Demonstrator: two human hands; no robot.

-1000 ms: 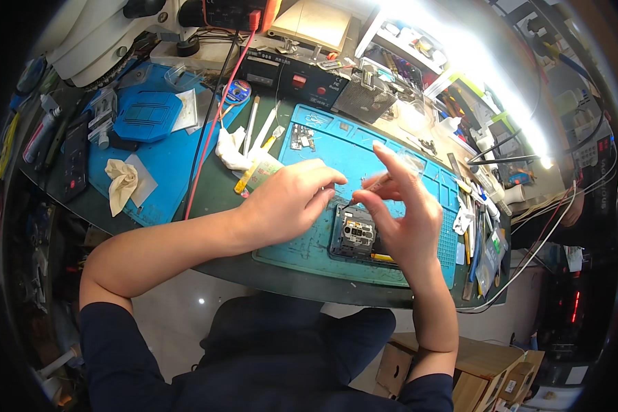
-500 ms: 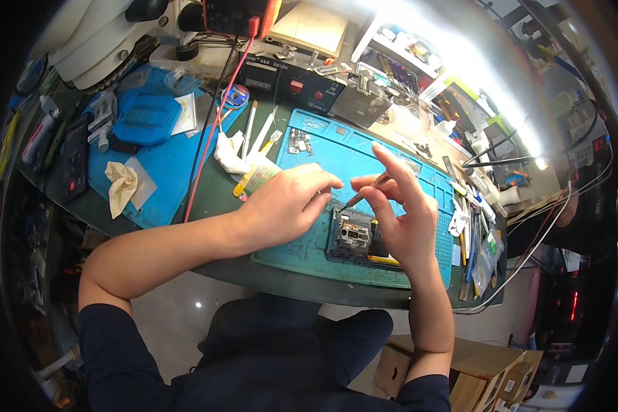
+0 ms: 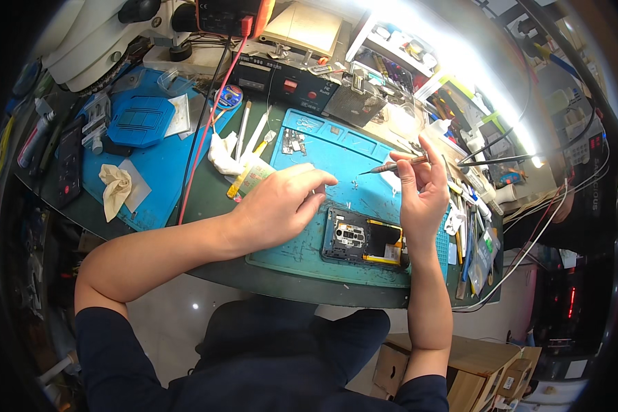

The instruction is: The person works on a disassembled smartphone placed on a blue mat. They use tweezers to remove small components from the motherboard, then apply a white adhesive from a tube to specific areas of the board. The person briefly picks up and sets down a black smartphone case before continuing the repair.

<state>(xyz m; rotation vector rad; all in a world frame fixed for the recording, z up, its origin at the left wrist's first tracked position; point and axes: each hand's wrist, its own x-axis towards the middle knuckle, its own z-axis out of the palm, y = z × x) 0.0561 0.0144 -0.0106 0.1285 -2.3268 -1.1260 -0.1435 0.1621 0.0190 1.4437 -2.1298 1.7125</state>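
On a blue silicone mat (image 3: 309, 261) lies an opened phone (image 3: 350, 235) with exposed inner parts and a yellow ribbon at its right. My left hand (image 3: 281, 206) hovers just left of the phone, fingers curled with a gap between thumb and index, nothing visible in them. My right hand (image 3: 422, 192) is raised above the phone's right end and grips a slim brown screwdriver-like tool (image 3: 391, 166), its tip pointing left. Small loose bits (image 3: 355, 184) lie on the mat near that tip, and a cluster of small dark parts (image 3: 293, 142) sits at its upper left.
A white microscope stand (image 3: 82, 41), black-fronted station (image 3: 299, 93), second blue mat (image 3: 151, 199) with crumpled tissue (image 3: 117, 185), red and black cables (image 3: 198, 151), tools (image 3: 470, 240) crowding the right, lit shelf (image 3: 398, 51), cardboard boxes (image 3: 487, 371) below. Someone's hand (image 3: 563, 209) shows at far right.
My right hand has moved up and right with the tool, off the phone, uncovering more of it. The tool now lies nearly level. My left hand has barely moved.
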